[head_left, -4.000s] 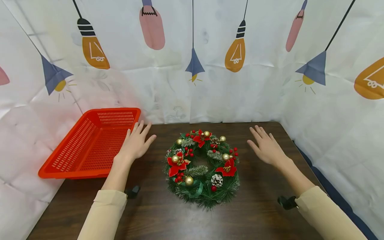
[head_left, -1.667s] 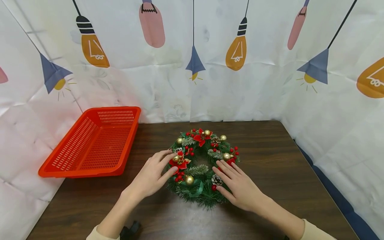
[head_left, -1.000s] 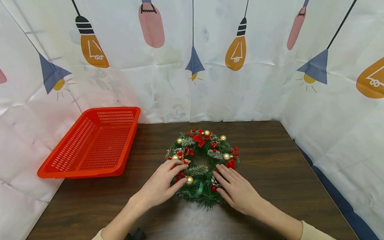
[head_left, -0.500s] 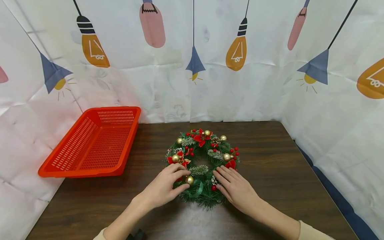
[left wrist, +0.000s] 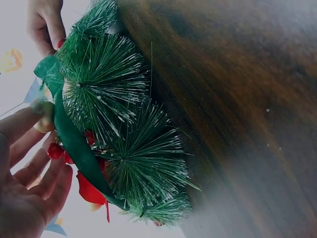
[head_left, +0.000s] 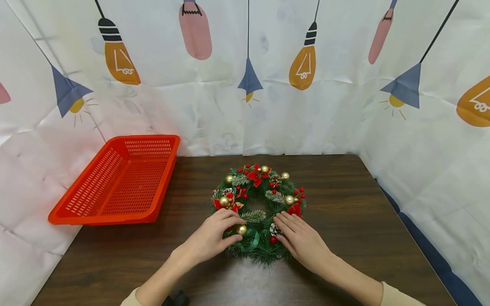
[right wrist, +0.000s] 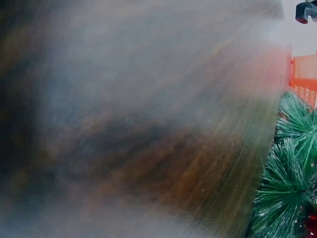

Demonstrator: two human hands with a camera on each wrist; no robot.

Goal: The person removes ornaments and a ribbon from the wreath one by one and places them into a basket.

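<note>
A green Christmas wreath (head_left: 264, 250), decked with red flowers, berries, pinecones and gold balls, lies on the dark wooden table. At its near left side, my left hand (head_left: 212, 236) has its thumb and curled fingers round a gold ball ornament (head_left: 242, 230). The left wrist view shows the thumb tip against that ball, beside a green ribbon (left wrist: 74, 141) and red berries. My right hand (head_left: 304, 244) rests with nearly straight fingers on the wreath's near right side, by a frosted pinecone (head_left: 274, 230). The right wrist view catches only wreath needles (right wrist: 287, 193) and blurred table.
A red perforated plastic basket (head_left: 115, 221) stands at the left back of the table (head_left: 337, 182). Behind the table hangs a white curtain (head_left: 214, 110) printed with lamps and bulbs. A black wrist mount (head_left: 177, 298) shows by the left sleeve.
Both hands have come inward from beside the wreath onto its near sides. My left hand then slid toward the near gold ball. Over the last half second both hands stay almost still.
</note>
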